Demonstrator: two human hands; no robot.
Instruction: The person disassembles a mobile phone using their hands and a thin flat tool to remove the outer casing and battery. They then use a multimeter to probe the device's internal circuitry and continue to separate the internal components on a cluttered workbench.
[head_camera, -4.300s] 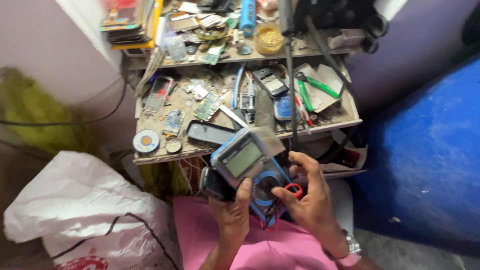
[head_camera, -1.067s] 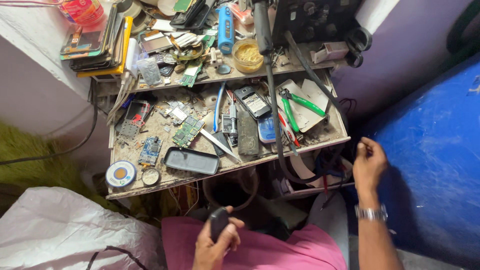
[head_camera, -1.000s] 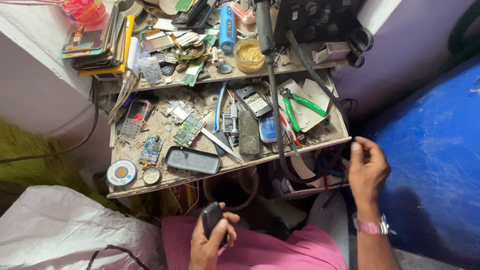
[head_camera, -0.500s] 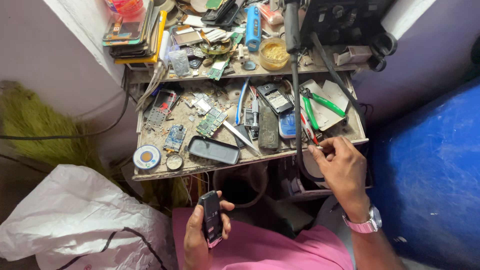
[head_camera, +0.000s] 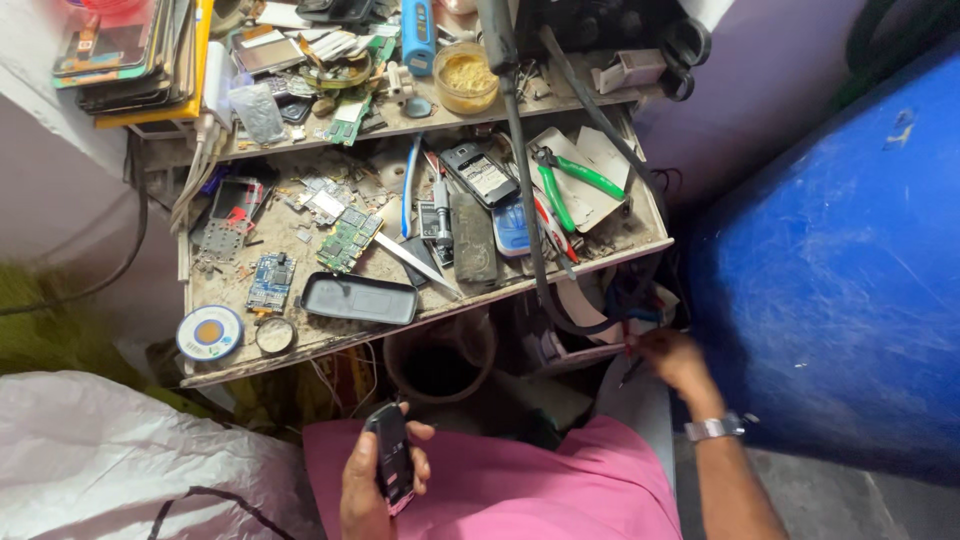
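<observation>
While the left hand (head_camera: 375, 480) grips a small dark phone (head_camera: 390, 462) over the lap, below the cluttered workbench's front edge (head_camera: 300, 350), the blurred right hand (head_camera: 672, 358) reaches under its right corner, fingers seemingly pinching a thin probe-like tool, so work on the phone looks unstarted.

Head camera looks down onto workbench (head_camera: 640, 235)
</observation>
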